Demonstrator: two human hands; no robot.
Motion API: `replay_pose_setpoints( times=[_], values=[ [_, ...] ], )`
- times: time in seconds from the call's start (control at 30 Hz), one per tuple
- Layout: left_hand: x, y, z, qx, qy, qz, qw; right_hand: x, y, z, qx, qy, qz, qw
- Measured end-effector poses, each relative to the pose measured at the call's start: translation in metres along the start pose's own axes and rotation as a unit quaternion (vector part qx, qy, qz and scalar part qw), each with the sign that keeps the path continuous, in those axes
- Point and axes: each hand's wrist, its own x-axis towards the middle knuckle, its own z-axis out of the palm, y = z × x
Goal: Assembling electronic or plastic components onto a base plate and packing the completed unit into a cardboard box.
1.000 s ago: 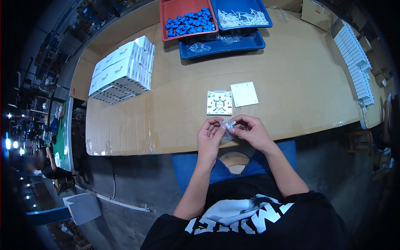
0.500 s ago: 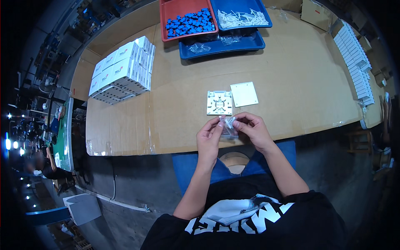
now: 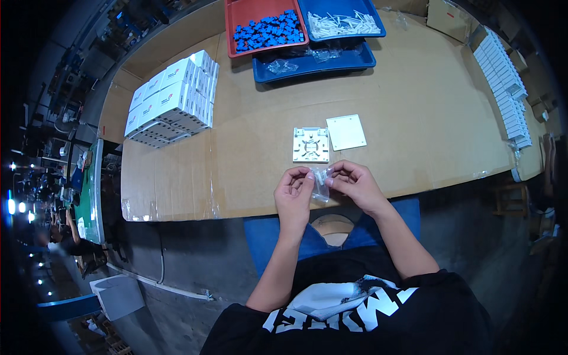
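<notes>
Just nearer us than the white base [image 3: 310, 145], we gripped 1 clear bag [image 3: 321, 193] of white pieces [image 3: 320, 177], pinching it with our left hand [image 3: 294, 188] and right hand [image 3: 356, 182]. Just right of the base lay 1 flat white cover [image 3: 347, 132]; well beyond the base stood 1 red tray [image 3: 254, 10] and 2 blue trays [image 3: 319, 72].

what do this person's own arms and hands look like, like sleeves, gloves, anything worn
The left hand and right hand wear no gloves, and no watch or bracelet shows. The forearms are uncovered below the short black sleeves of a black shirt, which has a large white and grey print with bold letter shapes.
</notes>
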Motion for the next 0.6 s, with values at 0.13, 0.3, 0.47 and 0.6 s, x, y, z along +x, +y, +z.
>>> replay_pose_setpoints(
  times=[0.13, 0.3, 0.47, 0.6],
  values=[
    [-0.0007, -0.0006, -0.0010, 0.019, 0.000, 0.025, 1.000, -0.0001, 0.0002, 0.0042, 0.006, -0.017, 0.000, 1.000],
    [-0.0005, -0.0001, 0.0008, 0.021, -0.013, 0.055, 0.998, -0.0024, -0.0032, 0.0044, -0.002, -0.021, 0.010, 1.000],
    [0.0007, 0.0021, 0.0016, 0.009, -0.026, 0.014, 1.000, 0.0005, -0.0029, 0.0009, -0.011, -0.006, 0.011, 1.000],
    [0.0011, 0.0028, -0.0010, 0.009, -0.022, 0.006, 1.000, -0.0007, -0.0027, 0.0068, 0.000, 0.009, -0.011, 1.000]
  ],
)
